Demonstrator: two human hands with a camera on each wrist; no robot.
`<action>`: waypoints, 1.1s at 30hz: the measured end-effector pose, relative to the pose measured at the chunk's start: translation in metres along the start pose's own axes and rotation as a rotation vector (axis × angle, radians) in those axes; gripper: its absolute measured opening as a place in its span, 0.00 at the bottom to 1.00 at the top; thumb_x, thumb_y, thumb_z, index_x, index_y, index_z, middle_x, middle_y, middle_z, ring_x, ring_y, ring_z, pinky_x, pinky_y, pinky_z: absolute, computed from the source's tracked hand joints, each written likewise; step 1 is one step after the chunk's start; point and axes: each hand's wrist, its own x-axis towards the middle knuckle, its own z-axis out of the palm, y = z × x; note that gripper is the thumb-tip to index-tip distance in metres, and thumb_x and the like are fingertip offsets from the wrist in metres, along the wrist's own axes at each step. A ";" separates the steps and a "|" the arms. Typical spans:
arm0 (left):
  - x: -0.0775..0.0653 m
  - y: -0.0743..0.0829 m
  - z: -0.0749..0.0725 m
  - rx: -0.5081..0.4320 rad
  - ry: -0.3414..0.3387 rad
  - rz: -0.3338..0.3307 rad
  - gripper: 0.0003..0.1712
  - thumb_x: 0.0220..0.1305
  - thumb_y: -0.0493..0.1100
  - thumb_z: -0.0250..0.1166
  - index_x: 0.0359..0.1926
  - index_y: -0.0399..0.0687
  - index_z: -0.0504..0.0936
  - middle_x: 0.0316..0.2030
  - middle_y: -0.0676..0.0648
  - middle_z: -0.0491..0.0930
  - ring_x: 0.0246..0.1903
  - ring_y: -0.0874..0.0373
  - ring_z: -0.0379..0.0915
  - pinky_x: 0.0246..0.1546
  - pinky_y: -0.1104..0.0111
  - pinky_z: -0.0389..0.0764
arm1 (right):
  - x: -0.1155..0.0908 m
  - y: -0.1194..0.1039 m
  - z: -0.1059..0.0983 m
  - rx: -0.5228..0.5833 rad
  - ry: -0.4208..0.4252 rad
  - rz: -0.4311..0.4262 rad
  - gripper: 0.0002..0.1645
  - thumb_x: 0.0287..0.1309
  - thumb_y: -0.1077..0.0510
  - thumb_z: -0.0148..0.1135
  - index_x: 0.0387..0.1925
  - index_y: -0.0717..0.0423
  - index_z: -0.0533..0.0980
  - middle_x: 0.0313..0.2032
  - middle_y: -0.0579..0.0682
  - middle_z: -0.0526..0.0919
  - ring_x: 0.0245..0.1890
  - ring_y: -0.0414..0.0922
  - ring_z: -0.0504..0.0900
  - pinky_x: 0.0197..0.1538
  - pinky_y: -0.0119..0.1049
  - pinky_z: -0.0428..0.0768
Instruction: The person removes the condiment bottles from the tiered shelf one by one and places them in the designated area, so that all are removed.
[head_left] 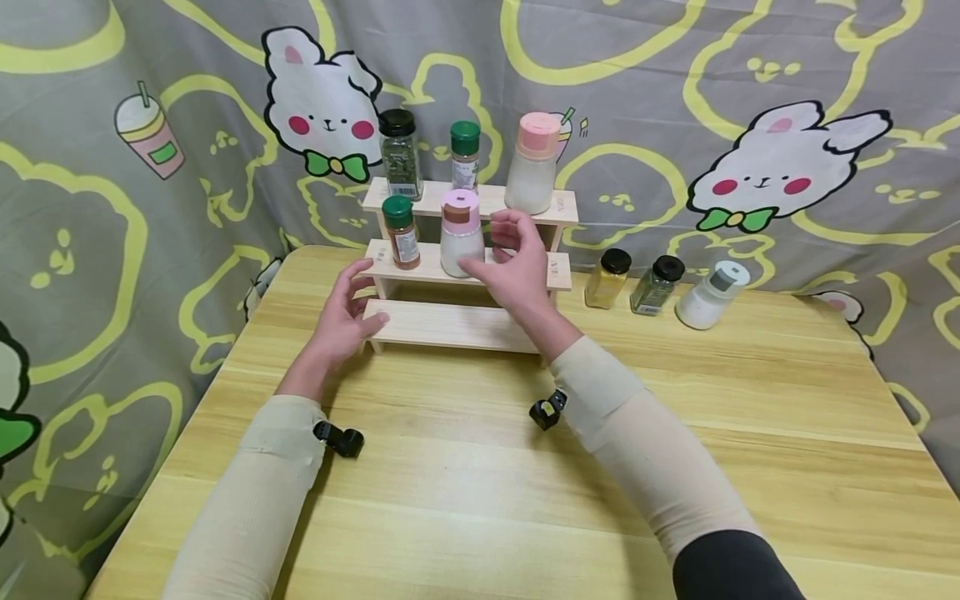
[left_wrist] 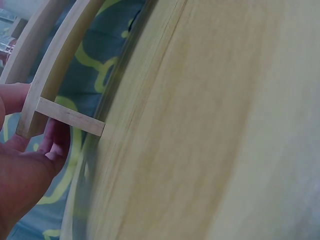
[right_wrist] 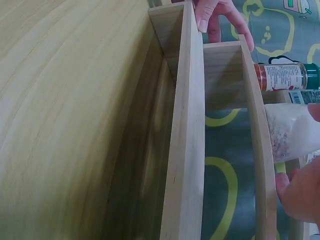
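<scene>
L hand (head_left: 339,323): grips rack (head_left: 450,323) end. R hand (head_left: 521,273): part-open, empty, by pink-lid jar (head_left: 461,233). 3 side jars (head_left: 656,287): head view only.

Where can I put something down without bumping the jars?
On the bottom step, along its middle, or on the table between the left sleeve and right sleeve, in front of that step. It's crowded on the top step, with three containers, and the middle step, where the right grip is beside the pink-lidded shaker.
</scene>
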 end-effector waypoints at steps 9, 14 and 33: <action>0.001 -0.002 0.000 0.002 -0.002 -0.001 0.48 0.59 0.17 0.59 0.76 0.50 0.54 0.66 0.33 0.61 0.58 0.37 0.65 0.55 0.62 0.69 | 0.002 -0.003 0.011 0.003 0.013 -0.002 0.38 0.40 0.68 0.81 0.54 0.55 0.72 0.49 0.51 0.78 0.51 0.44 0.76 0.56 0.40 0.75; 0.000 -0.001 0.002 -0.003 -0.006 0.004 0.48 0.59 0.17 0.59 0.75 0.49 0.54 0.66 0.33 0.61 0.58 0.37 0.65 0.55 0.62 0.69 | 0.003 -0.003 0.013 -0.014 0.017 0.010 0.39 0.39 0.68 0.81 0.54 0.53 0.72 0.49 0.49 0.78 0.51 0.43 0.76 0.54 0.36 0.76; 0.012 -0.027 -0.006 0.007 0.013 0.020 0.51 0.59 0.17 0.60 0.76 0.58 0.55 0.66 0.37 0.62 0.58 0.38 0.65 0.54 0.64 0.71 | 0.008 0.003 0.024 -0.096 0.050 0.035 0.39 0.44 0.62 0.81 0.57 0.50 0.71 0.51 0.46 0.77 0.51 0.41 0.75 0.54 0.33 0.74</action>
